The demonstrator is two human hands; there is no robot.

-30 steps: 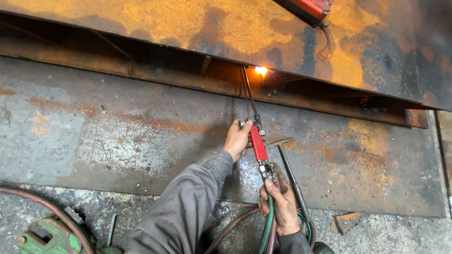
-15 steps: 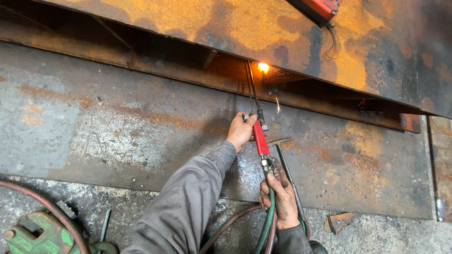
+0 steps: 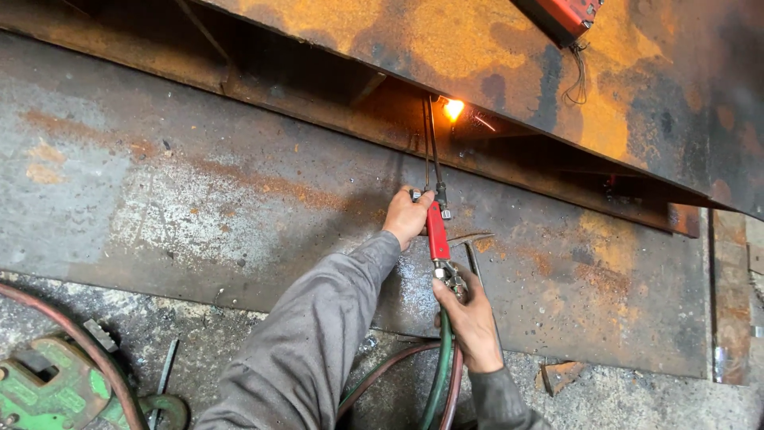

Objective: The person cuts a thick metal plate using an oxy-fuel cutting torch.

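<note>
Two grips, one cutting torch

one cutting torch with a red handle, one flame, two thin tubes up to it. two hoses: one green, one reddish. two hands, left hand and right hand. one green metal block.

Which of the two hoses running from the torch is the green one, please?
The green hose is the left one, directly below the right hand; the reddish-brown hose runs on its right.
</note>
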